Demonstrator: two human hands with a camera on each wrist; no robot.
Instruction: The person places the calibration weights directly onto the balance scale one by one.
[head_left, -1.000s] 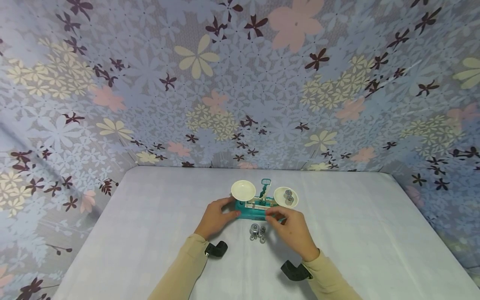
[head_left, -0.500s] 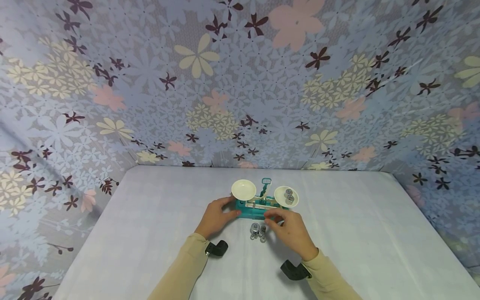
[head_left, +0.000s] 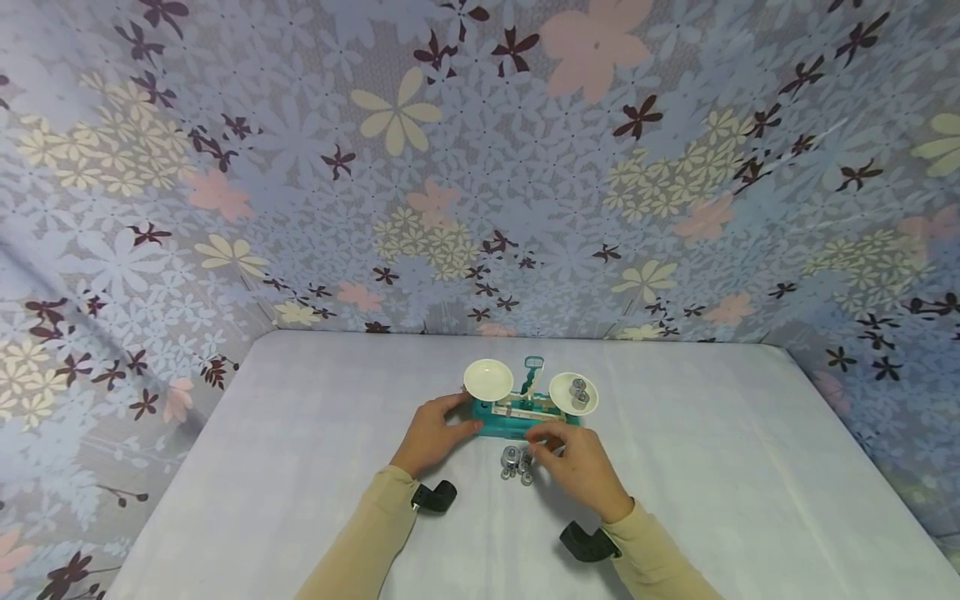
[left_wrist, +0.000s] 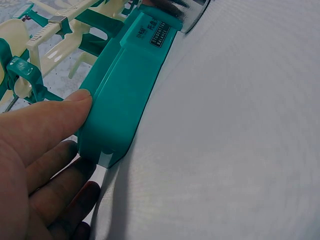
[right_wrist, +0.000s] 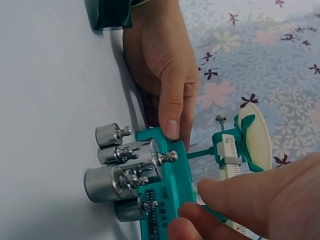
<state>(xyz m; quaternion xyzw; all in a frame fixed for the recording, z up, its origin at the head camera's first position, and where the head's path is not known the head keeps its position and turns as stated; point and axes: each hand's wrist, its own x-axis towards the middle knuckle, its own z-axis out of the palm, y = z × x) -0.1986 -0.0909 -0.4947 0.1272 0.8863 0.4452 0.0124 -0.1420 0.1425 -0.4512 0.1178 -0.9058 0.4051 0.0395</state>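
A green student balance scale (head_left: 498, 426) stands on the table with two cream pans. My left hand (head_left: 433, 435) grips the left end of its base; in the left wrist view the thumb (left_wrist: 79, 102) presses the base edge and the fingers reach around its end. My right hand (head_left: 581, 465) hovers at the front right of the base, thumb (right_wrist: 215, 190) and bent fingers apart, with nothing seen between them. Two metal weights (head_left: 579, 392) sit in the right pan (head_left: 589, 407). The left pan (head_left: 487, 380) is bare.
Several metal knobbed weights (right_wrist: 102, 184) stand clustered just in front of the base, close to my right fingertips. The white-covered table (head_left: 750, 467) spreads on both sides. A flowered cloth wall (head_left: 480, 167) rises behind it.
My right hand has drifted slightly left and toward me along the front of the base, nearer the clustered weights. My left hand keeps its grip on the base.
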